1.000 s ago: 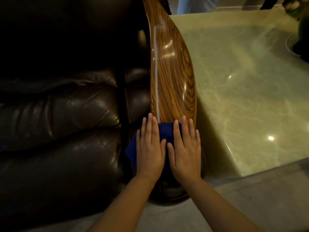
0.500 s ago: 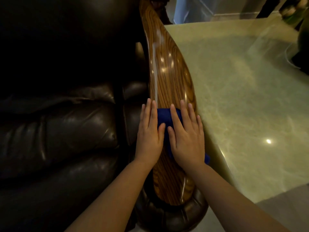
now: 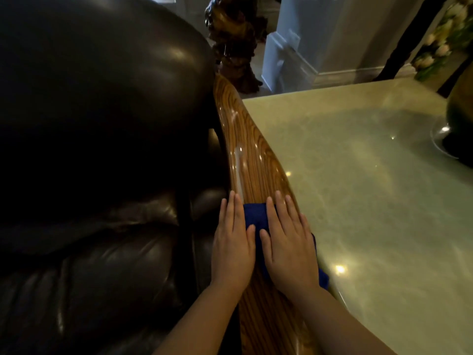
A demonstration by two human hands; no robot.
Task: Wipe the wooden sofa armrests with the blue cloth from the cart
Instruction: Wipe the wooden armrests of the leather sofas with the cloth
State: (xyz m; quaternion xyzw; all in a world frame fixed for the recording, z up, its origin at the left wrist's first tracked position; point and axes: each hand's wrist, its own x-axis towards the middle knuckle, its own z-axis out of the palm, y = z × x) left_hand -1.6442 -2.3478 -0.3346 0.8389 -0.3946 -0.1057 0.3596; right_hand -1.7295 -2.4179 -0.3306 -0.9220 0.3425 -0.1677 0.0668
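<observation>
A glossy wooden armrest [image 3: 252,160] with striped grain runs away from me along the right side of a dark leather sofa [image 3: 102,149]. The blue cloth [image 3: 254,216] lies across it about halfway along. My left hand [image 3: 231,242] and my right hand [image 3: 288,242] press flat on the cloth side by side, fingers pointing up the armrest. Most of the cloth is hidden under the palms; a corner [image 3: 323,279] shows by my right wrist. A pale wet streak [image 3: 239,170] runs along the wood ahead of the hands.
A pale green stone table [image 3: 371,201] butts against the armrest's right edge. A dark round vessel [image 3: 460,129] stands at its far right. A carved dark wood piece [image 3: 234,39] and a white column base [image 3: 284,60] stand beyond the sofa's back.
Both hands have slid the cloth forward from the near end of the armrest toward its middle. The view has tilted up and shows more of the sofa back.
</observation>
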